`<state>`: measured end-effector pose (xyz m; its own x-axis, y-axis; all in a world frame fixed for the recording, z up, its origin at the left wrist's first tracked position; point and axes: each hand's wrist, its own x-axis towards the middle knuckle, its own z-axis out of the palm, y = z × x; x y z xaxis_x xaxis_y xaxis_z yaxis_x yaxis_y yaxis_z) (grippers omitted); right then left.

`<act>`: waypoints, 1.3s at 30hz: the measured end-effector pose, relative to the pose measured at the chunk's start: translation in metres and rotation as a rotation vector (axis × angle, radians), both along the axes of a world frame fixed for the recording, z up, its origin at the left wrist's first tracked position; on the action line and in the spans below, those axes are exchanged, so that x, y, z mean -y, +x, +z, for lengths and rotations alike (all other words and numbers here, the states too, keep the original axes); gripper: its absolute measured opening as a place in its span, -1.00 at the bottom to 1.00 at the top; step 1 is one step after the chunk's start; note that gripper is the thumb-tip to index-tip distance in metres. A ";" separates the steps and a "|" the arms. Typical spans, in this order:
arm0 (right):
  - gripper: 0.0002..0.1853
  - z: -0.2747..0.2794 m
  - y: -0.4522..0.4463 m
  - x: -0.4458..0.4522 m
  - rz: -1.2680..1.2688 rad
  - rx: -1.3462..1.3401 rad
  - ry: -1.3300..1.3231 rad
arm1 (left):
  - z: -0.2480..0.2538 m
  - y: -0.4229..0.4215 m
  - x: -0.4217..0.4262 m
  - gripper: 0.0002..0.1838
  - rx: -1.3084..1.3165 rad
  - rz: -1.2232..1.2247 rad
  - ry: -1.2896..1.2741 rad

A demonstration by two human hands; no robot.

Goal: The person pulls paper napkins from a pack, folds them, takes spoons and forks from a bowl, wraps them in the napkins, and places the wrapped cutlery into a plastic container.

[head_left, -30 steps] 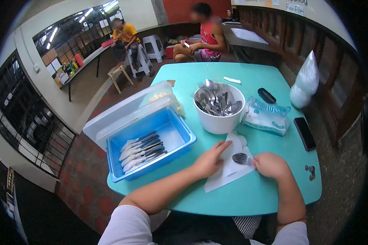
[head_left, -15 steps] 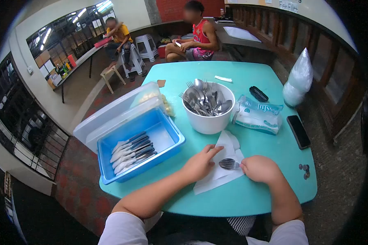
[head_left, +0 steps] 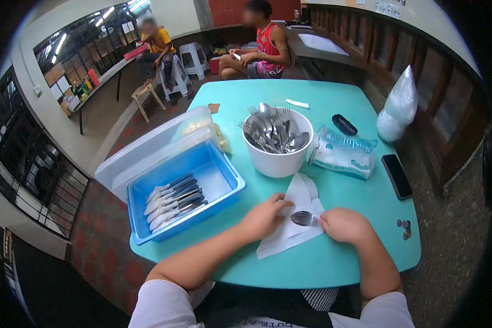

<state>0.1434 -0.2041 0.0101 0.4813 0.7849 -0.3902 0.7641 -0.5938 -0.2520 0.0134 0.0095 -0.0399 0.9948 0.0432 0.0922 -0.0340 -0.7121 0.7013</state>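
A white paper napkin (head_left: 281, 240) lies at an angle on the table in front of me. On it rest a spoon and fork (head_left: 303, 218), stacked together with their heads pointing left. My right hand (head_left: 344, 224) is closed around the handle end of the pair, which its fingers hide. My left hand (head_left: 265, 218) touches the napkin's left edge, index finger stretched out and the other fingers partly bent. Left of it stands a blue plastic container (head_left: 229, 186) holding several napkin-wrapped cutlery sets (head_left: 175, 202). A white bucket (head_left: 279, 164) full of loose spoons and forks stands beyond the napkin.
The turquoise table (head_left: 224, 98) also bears a tissue pack (head_left: 344, 153), a black case (head_left: 344, 124), a phone (head_left: 397, 176), coins (head_left: 405, 228) and a clear lid (head_left: 153, 153) leaning behind the container. A wrapped plastic bundle (head_left: 397, 106) stands at the right edge. Two people sit beyond.
The left index finger has drawn back slightly toward the napkin's left edge. The right hand keeps its hold on the spoon and fork. The whole view has shifted a little.
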 end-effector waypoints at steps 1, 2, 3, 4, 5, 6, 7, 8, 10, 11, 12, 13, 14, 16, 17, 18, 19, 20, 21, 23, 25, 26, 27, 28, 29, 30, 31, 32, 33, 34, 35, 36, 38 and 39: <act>-0.65 -0.002 -0.001 0.002 -0.015 -0.003 0.009 | -0.003 -0.002 0.002 -0.57 0.021 0.003 -0.014; -0.64 0.000 -0.002 0.002 -0.002 -0.010 -0.001 | -0.005 -0.001 0.002 -0.56 0.023 -0.009 -0.004; -0.64 0.005 -0.003 0.001 0.010 -0.013 -0.007 | -0.006 0.001 -0.001 -0.54 0.028 -0.021 0.009; -0.62 0.010 -0.003 0.000 0.021 -0.016 -0.014 | -0.006 0.004 -0.003 -0.53 0.033 -0.035 0.023; -0.62 0.010 -0.002 0.000 0.020 -0.016 -0.025 | -0.008 0.004 -0.004 -0.52 0.039 -0.040 0.014; -0.62 0.010 -0.002 -0.001 0.021 -0.015 -0.032 | -0.008 0.005 -0.005 -0.51 0.047 -0.044 0.009; -0.62 0.009 -0.002 -0.001 0.023 -0.016 -0.037 | -0.010 0.004 -0.006 -0.49 0.052 -0.048 0.006; -0.63 0.008 -0.001 -0.001 0.025 -0.016 -0.013 | -0.009 0.004 -0.007 -0.48 0.054 -0.048 -0.007; -0.65 0.005 0.000 0.003 0.028 -0.013 0.036 | -0.006 0.002 -0.006 -0.47 0.061 -0.050 -0.033; -0.65 0.006 0.000 0.003 0.010 -0.024 0.022 | -0.004 0.001 -0.006 -0.44 0.042 -0.051 -0.037; -0.65 0.011 0.000 0.002 -0.009 -0.032 0.009 | -0.003 0.002 -0.007 -0.43 0.038 -0.052 -0.055; -0.65 0.014 0.000 0.002 -0.028 -0.046 -0.007 | -0.003 0.001 -0.007 -0.42 0.028 -0.054 -0.076; -0.65 0.017 -0.001 0.002 -0.026 -0.032 0.008 | -0.002 0.001 -0.006 -0.42 0.012 -0.056 -0.102; -0.65 0.021 -0.003 0.004 -0.021 -0.011 0.034 | 0.005 -0.001 -0.005 -0.38 -0.076 -0.098 -0.100; -0.65 0.019 -0.003 0.004 -0.021 -0.002 0.024 | 0.006 -0.003 -0.006 -0.37 -0.088 -0.137 -0.092; -0.65 0.018 -0.003 0.004 -0.021 0.008 0.016 | 0.005 -0.003 -0.007 -0.35 -0.099 -0.177 -0.080; -0.65 0.016 -0.002 0.004 -0.022 0.018 0.009 | 0.004 -0.003 -0.007 -0.33 -0.100 -0.184 -0.082; -0.65 0.015 -0.003 0.005 -0.044 0.006 0.014 | 0.001 -0.004 -0.007 -0.31 -0.103 -0.191 -0.084; -0.65 0.015 -0.002 0.006 -0.066 -0.004 0.021 | 0.001 -0.005 -0.006 -0.28 -0.105 -0.200 -0.084; -0.66 0.017 -0.002 0.006 -0.090 0.002 0.009 | 0.007 -0.004 -0.006 -0.23 -0.120 -0.197 -0.128; -0.67 0.020 -0.002 0.006 -0.094 0.033 -0.028 | 0.008 -0.005 -0.005 -0.20 -0.107 -0.200 -0.123; -0.66 0.022 -0.002 0.006 -0.094 0.039 -0.027 | 0.008 -0.006 -0.005 -0.18 -0.086 -0.206 -0.092; -0.66 0.023 -0.002 0.005 -0.095 0.045 -0.025 | 0.010 -0.007 -0.005 -0.17 -0.064 -0.212 -0.060; -0.66 0.024 -0.002 0.005 -0.096 0.052 -0.023 | 0.013 -0.008 -0.002 -0.17 -0.082 -0.222 0.032; -0.67 0.024 -0.001 0.006 -0.091 0.058 -0.021 | 0.018 -0.010 0.004 -0.17 -0.099 -0.232 0.125; -0.67 0.023 0.000 0.007 -0.088 0.064 -0.019 | 0.026 -0.011 0.010 -0.18 -0.116 -0.243 0.219; -0.67 0.022 0.000 0.008 -0.085 0.068 -0.018 | 0.034 -0.014 0.015 -0.18 -0.123 -0.271 0.279; -0.68 0.022 0.000 0.008 -0.066 0.079 -0.012 | 0.042 -0.016 0.019 -0.18 -0.131 -0.299 0.338; -0.68 0.021 0.000 0.009 -0.046 0.090 -0.009 | 0.045 -0.017 0.021 -0.18 -0.139 -0.326 0.394; -0.68 0.020 0.000 0.009 -0.026 0.102 -0.006 | 0.039 -0.017 0.021 -0.18 -0.084 -0.311 0.387; -0.68 0.021 -0.001 0.009 -0.038 0.086 -0.008 | 0.028 -0.016 0.018 -0.18 -0.030 -0.295 0.379; -0.68 0.022 -0.001 0.008 -0.050 0.070 -0.010 | 0.021 -0.015 0.017 -0.17 0.025 -0.278 0.371; -0.67 0.024 -0.003 0.008 -0.062 0.043 -0.010 | 0.014 -0.012 0.012 -0.17 -0.015 -0.231 0.234; -0.66 0.025 -0.003 0.008 -0.063 0.034 -0.007 | 0.013 -0.011 0.009 -0.17 -0.033 -0.207 0.168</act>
<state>0.1402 -0.2119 0.0350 0.5431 0.7499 -0.3778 0.7331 -0.6428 -0.2220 0.0019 0.0005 -0.0270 0.9835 -0.1744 0.0479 -0.1698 -0.7991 0.5768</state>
